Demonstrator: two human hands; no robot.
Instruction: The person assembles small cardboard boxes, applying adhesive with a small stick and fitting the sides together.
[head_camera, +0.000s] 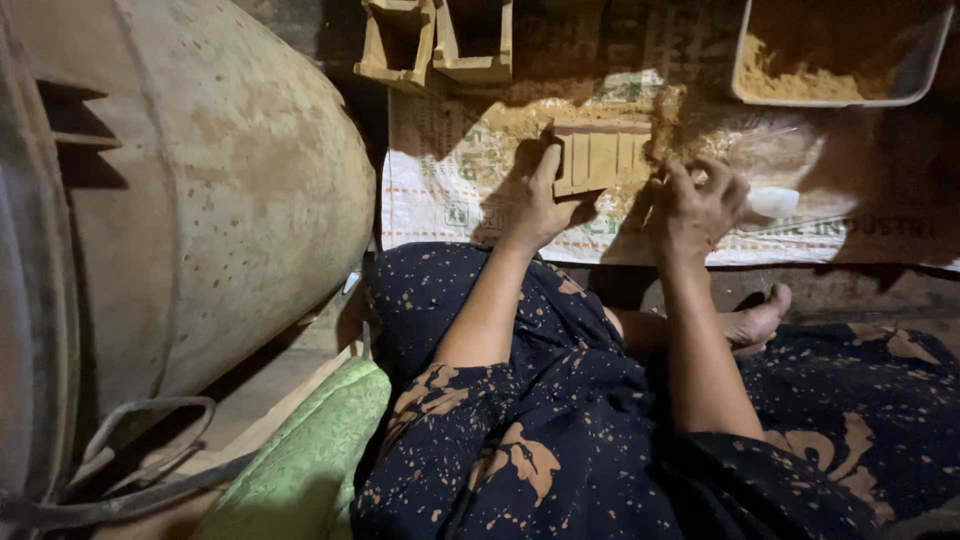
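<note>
1. I see the wooden mould at upper centre of the frame, on a printed sack; its long axis runs left-right, slots filled with tan powder.
2. Left hand sits at the mould's left end, fingers together, thumb up against its edge.
3. Right hand is just right of the mould, fingers curled, pinching powder by the look of it; exact grip unclear.
4. Powder tray sits upper right, big drum at left.
</note>
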